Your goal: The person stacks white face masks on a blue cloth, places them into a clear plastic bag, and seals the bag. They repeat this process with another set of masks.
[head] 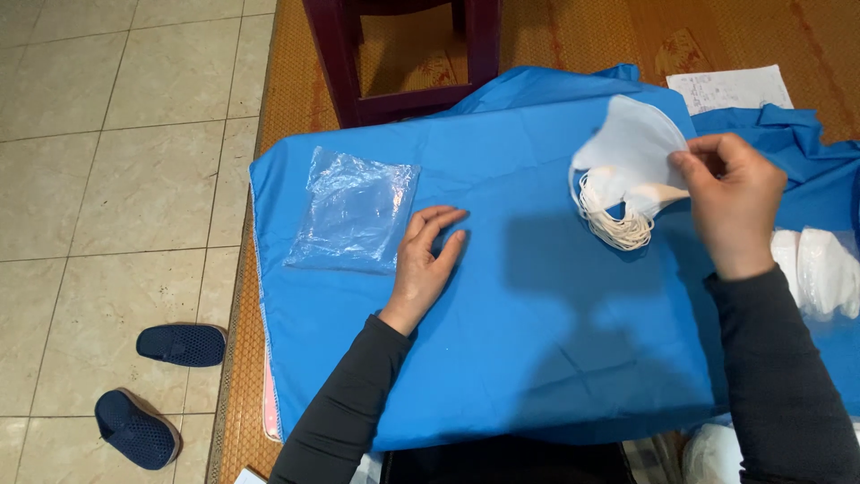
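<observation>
With the right hand pinching the white masks at upper right, keep their loops bunched while the flat, empty left hand steadies the clear bag.

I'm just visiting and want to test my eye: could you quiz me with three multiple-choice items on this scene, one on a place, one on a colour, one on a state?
1. Where does the clear plastic bag lie?
A. on the tiled floor
B. on the blue cloth, beside the left hand
C. under the wooden stool

2. What colour are the two slippers?
A. dark blue
B. red
C. white

3. What is the right hand doing?
A. lying flat
B. holding white face masks
C. gripping a slipper

B: clear plastic bag lies on blue cloth by left hand.
A: slippers look navy.
B: right hand pinches white face masks.
</observation>
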